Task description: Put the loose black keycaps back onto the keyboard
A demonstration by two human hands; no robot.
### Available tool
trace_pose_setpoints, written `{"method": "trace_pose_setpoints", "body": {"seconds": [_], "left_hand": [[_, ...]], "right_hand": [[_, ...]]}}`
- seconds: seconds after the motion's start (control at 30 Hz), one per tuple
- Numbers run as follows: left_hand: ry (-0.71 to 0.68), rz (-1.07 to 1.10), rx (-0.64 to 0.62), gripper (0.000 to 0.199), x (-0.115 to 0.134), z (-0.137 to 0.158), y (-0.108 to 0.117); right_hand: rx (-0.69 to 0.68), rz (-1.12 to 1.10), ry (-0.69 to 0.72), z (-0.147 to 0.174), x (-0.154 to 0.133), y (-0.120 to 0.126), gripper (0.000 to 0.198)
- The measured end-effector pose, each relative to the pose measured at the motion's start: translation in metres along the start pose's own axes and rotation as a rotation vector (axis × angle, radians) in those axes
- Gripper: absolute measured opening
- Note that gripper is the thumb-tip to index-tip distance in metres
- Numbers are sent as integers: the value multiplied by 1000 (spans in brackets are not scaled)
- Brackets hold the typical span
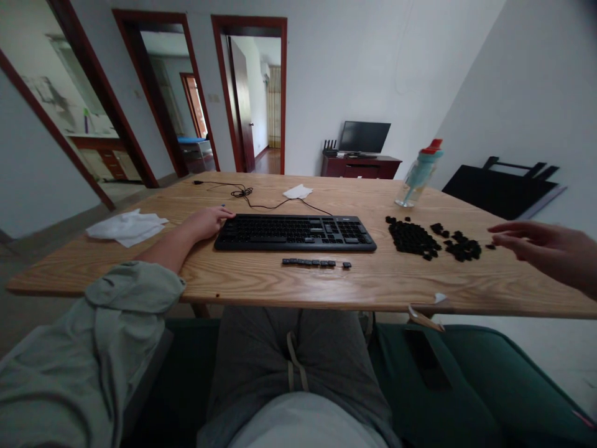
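A black computer keyboard (pixel 295 239) lies across the wooden table in front of me. At its upper left corner, my left hand (pixel 208 223) is closed on the edge, fingertips touching the frame. Several loose black keycaps (pixel 308 263) stand in a row just below the keyboard, with one keycap (pixel 347 266) set slightly apart. To the right lies a dense patch of keycaps (pixel 413 238), beside a looser cluster (pixel 464 247). My right hand (pixel 541 244) hovers at the right of that cluster, fingers stretched out and slightly apart, close to a single keycap (pixel 490 247). Nothing shows between its fingers.
A bottle with a red lid (pixel 422 171) stands behind the keycaps. The keyboard's cable (pixel 243 192) lies coiled behind it, near a tissue (pixel 297 191). White tissues (pixel 127 227) lie at the left. A phone (pixel 426 358) rests on the green seat below the table edge.
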State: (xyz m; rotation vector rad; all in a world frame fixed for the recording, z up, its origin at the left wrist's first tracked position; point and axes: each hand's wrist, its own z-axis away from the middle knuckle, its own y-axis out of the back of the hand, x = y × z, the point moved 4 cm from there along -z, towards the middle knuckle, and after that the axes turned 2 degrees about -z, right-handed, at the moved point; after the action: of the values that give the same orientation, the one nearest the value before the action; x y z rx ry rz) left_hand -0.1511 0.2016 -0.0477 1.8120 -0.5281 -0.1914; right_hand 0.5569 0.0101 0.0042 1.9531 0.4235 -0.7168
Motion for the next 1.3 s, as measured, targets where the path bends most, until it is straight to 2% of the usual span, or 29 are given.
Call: {"method": "trace_pose_setpoints", "body": {"seconds": [0.13,0.23,0.3,0.43,0.6,0.73,0.87,1.0,1.13,1.3], "left_hand": [[44,-33,25,49,2,2,6],[66,-58,38,54,4,5,12],[77,-65,43,54,5,6,15],[74,-61,66,52,8,7,19],[72,-59,105,49,10,9,22],[68,-66,121,45,13,11,25],[52,-75,171,41,15,12,29],[41,-85,202,39,15,11,31],[61,-73,212,37,16,11,32],[29,-17,324,34,31,17,44]], "right_hand": [[-140,126,-108,4,63,0,42],[-165,249,-232,13,79,-12,41],[-157,297,-275,15,77,-21,40],[-193,368,-262,5,65,-33,39],[-152,472,-209,-12,60,-31,29],[-181,463,-281,-16,64,-30,22],[-155,425,-203,-20,62,-32,15],[-140,473,-180,-22,64,-34,20],[-165,543,-70,-24,61,-39,15],[-154,532,-41,-23,50,-35,5]]}}
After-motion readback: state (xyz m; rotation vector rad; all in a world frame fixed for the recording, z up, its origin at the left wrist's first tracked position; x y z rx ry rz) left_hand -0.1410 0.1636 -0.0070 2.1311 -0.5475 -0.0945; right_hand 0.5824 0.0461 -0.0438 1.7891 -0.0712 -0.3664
